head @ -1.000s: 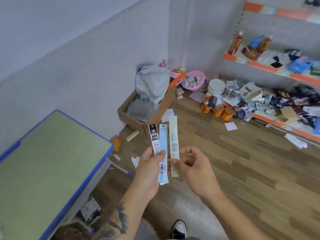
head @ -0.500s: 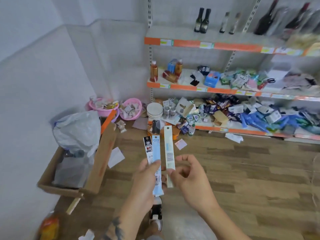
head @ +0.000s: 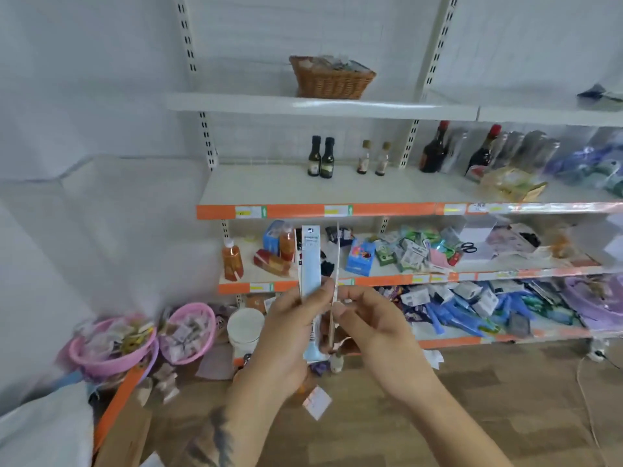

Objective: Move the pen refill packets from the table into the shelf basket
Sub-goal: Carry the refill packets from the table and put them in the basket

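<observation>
My left hand grips two long pen refill packets upright: a light blue one in front and a black-topped one just behind it. My right hand pinches a third thin packet, seen edge-on, right beside them. Both hands are held together in front of me at chest height. A brown wicker basket stands on the top white shelf, well above and beyond the hands, with some packets inside it.
Small dark bottles stand on the second shelf. The lower shelves are crowded with small goods. Two pink baskets and a white tub sit on the wooden floor at left. A cardboard box is at bottom left.
My view has swung up and right from the table and floor to the shelves, bringing the wicker basket into sight. The right-hand packet has turned edge-on. Both hands still hold the packets.
</observation>
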`<state>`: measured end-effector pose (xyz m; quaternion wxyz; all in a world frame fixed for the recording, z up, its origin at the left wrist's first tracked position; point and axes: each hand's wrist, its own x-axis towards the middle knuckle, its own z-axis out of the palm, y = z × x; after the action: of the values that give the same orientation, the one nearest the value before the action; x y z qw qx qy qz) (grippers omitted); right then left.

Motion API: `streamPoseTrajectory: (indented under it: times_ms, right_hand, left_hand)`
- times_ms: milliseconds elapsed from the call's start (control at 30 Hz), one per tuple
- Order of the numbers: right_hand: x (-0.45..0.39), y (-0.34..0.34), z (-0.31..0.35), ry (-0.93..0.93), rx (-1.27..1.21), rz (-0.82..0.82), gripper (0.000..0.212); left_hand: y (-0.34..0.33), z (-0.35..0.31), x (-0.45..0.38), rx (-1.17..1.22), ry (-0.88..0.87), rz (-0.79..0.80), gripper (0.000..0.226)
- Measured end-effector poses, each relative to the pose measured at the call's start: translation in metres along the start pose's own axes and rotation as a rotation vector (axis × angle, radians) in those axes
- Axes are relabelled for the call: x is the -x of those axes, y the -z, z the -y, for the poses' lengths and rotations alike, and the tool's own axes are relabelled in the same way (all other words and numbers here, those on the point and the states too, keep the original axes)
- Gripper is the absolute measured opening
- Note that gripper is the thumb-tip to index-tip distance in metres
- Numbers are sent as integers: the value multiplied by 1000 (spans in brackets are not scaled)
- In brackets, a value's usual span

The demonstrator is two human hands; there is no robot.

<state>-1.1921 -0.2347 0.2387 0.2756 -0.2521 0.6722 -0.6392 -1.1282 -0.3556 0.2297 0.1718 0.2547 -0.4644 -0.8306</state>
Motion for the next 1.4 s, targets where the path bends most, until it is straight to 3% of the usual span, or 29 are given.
streamPoseTrajectory:
  times_ms: [233,433,567,667,800,933,1033,1133,1233,1400]
  right_hand:
    - [-156,63,70,173,40,29,24]
    - [-288,114,144,342,106,23,20]
    - [-374,136,211,460,153,-77,23]
    - [-448,143,252,418,292,-126,25]
    - [-525,134,270,344,628,-97,14]
    - [-546,120,263,305,904,-43,10]
    - [-539,116,258,382,954,-141,8]
    - [-512,110,258,611,687,-198,9]
    - [-483,96,257,659,380,-44,7]
    - [-481,89,251,722,374,-30,17]
  left_hand:
    - [-70,-83,-142,-177,-310,-19,6]
    - [-134,-161,-247,-291,-469,-65,20]
    - [-160,-222,-303,-124,-420,-113,45]
    - [-162,-255,-334,-10,-347,-59,60]
    - [-153,-281,-358,5,-253,16,39]
    - [-142,-293,-373,41,-226,107,25]
    - [-138,-299,-381,62,-217,125,17]
    - [-136,-306,-389,55,-240,97,12]
    - [-138,-310,-394,-18,-338,-1,23]
    - [-149,-310,-394,-67,-442,43,20]
